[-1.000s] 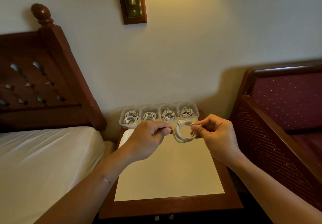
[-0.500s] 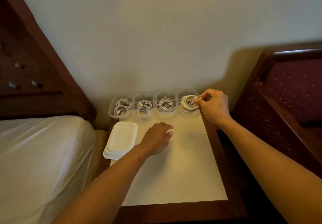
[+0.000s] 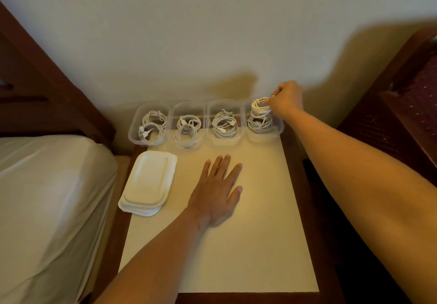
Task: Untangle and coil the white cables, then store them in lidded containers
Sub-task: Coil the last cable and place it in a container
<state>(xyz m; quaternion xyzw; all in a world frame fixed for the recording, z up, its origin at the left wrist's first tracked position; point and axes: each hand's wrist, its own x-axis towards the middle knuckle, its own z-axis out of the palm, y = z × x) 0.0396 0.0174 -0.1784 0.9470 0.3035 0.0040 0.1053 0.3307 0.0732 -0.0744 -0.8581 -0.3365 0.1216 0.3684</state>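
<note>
While resting a flat, released left hand (image 3: 216, 192) on the tabletop (image 3: 236, 256), pinches the coiled cable (image 3: 259, 106) at the rightmost container (image 3: 278, 130) with right hand (image 3: 287, 101).

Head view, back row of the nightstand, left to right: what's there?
Leftmost container → second container → third container → rightmost container → right hand, gripping a cable coil at that last container.
</note>
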